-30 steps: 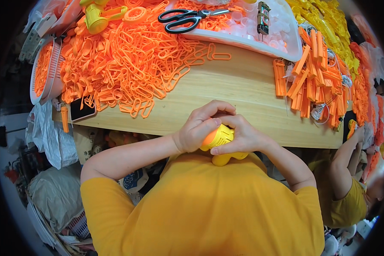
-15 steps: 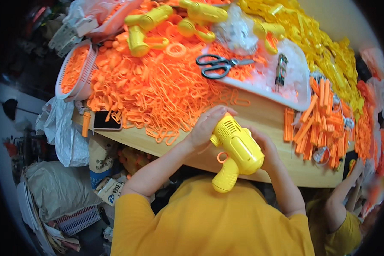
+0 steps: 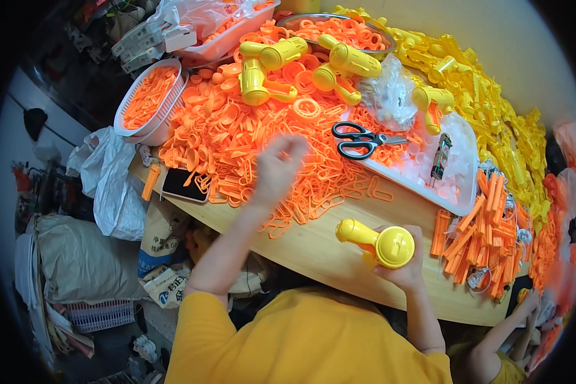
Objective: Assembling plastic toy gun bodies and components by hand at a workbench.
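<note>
My right hand is closed around a yellow plastic toy gun above the table's front edge. Its round end faces up and its handle points left. Over the heap of orange plastic parts, my left hand is raised, its fingers blurred by motion; whether they hold anything does not show. Long orange loops lie beneath and beside that hand. Further back, more yellow toy guns rest on the heap. Black-handled scissors lie right of the loops, at the rim of a white tray.
A dark electronic part sits in the tray. Orange bars with wires are piled at the right, with yellow shells behind. A basket and a phone are at the left. A co-worker's arm shows at lower right.
My left hand has let go of the toy gun and moved up and left over the orange parts. My right hand has turned the toy gun so its round end faces up. The view has shifted.
</note>
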`<state>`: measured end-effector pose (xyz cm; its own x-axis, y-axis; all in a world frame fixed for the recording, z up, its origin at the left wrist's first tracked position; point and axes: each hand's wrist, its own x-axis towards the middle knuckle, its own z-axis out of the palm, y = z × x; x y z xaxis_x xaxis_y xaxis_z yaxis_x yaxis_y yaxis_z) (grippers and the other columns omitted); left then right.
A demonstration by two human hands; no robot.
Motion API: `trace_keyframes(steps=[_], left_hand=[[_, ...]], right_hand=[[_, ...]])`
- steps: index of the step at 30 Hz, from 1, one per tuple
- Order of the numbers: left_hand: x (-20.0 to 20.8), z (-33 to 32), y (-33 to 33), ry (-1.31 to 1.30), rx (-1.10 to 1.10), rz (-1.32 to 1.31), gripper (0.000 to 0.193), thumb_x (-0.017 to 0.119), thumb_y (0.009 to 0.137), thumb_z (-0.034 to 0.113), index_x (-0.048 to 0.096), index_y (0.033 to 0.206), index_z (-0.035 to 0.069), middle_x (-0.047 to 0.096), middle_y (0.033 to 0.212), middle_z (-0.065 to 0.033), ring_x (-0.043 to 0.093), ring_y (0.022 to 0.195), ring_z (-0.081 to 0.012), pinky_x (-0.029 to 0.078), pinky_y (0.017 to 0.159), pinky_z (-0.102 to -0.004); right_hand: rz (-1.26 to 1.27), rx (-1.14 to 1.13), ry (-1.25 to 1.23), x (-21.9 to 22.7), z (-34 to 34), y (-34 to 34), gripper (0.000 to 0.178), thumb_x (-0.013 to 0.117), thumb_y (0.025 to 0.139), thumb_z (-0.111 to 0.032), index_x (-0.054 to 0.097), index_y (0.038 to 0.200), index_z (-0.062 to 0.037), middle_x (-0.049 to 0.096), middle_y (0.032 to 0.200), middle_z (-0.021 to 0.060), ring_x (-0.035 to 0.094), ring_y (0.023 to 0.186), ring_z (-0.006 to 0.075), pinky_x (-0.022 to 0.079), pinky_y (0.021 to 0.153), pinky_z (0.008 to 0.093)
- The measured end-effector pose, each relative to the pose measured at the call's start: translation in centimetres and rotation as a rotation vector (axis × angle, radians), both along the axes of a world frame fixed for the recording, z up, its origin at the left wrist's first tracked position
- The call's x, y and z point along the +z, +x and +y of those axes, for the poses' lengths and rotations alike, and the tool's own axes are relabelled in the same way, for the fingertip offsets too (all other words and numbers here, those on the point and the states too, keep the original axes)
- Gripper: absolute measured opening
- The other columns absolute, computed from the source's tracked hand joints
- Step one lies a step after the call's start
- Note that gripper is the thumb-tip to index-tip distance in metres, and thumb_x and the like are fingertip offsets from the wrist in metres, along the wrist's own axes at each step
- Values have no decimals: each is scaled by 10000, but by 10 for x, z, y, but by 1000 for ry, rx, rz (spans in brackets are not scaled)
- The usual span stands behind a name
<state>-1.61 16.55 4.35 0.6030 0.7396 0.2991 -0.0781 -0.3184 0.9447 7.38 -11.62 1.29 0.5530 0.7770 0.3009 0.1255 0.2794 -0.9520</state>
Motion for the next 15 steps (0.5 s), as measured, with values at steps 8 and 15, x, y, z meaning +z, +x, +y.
trace_keyframes(steps=[8, 15], left_hand=[[10, 224, -33, 763, 553, 379, 250, 667, 793, 179, 672, 1022, 79, 646, 1080, -103, 590, 1026, -265, 456, 881, -360], [-10, 247, -2, 873, 347, 543, 288, 650, 787, 215, 667, 1046, 91, 590, 1211, -88, 508, 1154, -289, 388, 988, -381]], right_hand=[[35, -147, -306, -12, 3, -9, 698, 826, 583, -54, 394, 1130, -79, 546, 1047, 46, 567, 982, 142, 476, 872, 322], [89, -144, -299, -20, 3, -12, 736, 817, 612, -50, 393, 1214, -61, 547, 1080, 59, 561, 1008, 158, 466, 890, 325]])
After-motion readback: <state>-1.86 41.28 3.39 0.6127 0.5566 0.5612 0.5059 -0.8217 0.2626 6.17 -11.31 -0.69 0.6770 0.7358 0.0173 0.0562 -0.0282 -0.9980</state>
